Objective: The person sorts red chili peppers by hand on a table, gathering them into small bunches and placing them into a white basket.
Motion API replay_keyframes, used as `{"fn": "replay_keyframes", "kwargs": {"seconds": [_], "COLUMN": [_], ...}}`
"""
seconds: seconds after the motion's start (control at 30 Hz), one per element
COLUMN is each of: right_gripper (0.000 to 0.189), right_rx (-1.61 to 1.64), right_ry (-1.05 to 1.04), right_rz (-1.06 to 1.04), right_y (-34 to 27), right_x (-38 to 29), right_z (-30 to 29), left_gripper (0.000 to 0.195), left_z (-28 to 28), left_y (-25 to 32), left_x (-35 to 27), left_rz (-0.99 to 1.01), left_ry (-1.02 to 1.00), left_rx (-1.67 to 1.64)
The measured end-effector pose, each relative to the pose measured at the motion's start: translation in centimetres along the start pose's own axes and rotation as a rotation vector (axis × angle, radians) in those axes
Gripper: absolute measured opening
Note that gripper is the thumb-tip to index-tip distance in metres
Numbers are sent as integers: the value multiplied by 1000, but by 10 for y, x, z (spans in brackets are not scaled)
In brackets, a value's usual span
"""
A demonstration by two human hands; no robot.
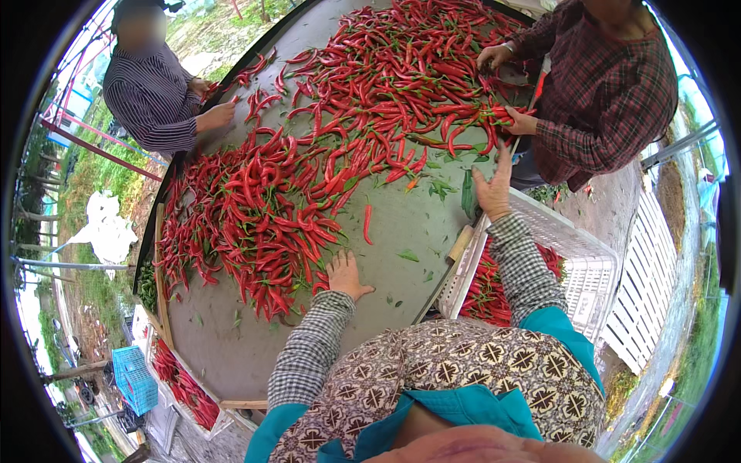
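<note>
Red chili peppers (272, 202) lie in a broad heap across a grey tabletop (399, 254). My left hand (346, 275) rests palm down at the heap's near edge, fingers spread, with nothing in it. A single red chili (367, 223) lies apart on the bare surface beyond that hand. By the table's right edge, my right hand (495, 188) has its fingers apart and appears to hold nothing. Beside its thumb is a long green leaf (468, 194). Smaller leaf scraps (408, 254) are scattered between my two hands.
A white plastic crate (584, 272) with red chilies stands below my right arm. Another chili-filled crate (214, 427) and a blue crate (135, 379) are at lower left. One person (153, 95) stands across the table; another (602, 98), at right, holds several chilies. A wooden strip (164, 301) edges the table.
</note>
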State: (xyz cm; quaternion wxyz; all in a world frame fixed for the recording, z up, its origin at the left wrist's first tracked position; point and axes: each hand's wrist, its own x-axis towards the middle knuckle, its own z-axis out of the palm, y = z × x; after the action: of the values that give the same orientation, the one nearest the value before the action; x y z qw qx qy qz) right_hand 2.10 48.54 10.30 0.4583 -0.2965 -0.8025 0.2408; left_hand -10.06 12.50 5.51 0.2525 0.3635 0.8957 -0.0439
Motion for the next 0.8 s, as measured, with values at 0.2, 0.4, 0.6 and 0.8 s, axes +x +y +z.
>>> {"fn": "replay_keyframes", "kwargs": {"seconds": [0.2,0.4,0.6,0.8], "right_gripper": [52,46,80,81], "right_rx": [-9,-62,164,45], "right_ry": [74,-552,-483,-517], "right_rz": [45,-19,227,237], "right_y": [5,19,-7,-41], "right_x": [24,-60,15,140], "right_z": [3,50,70,82], "left_gripper": [118,123,127,127], "left_z": [6,11,11,8], "left_y": [5,13,10,14], "left_x": [3,10,11,7], "left_rz": [31,16,12,39], "left_ry": [-81,-136,-104,-101], "left_rx": [74,184,166,149]}}
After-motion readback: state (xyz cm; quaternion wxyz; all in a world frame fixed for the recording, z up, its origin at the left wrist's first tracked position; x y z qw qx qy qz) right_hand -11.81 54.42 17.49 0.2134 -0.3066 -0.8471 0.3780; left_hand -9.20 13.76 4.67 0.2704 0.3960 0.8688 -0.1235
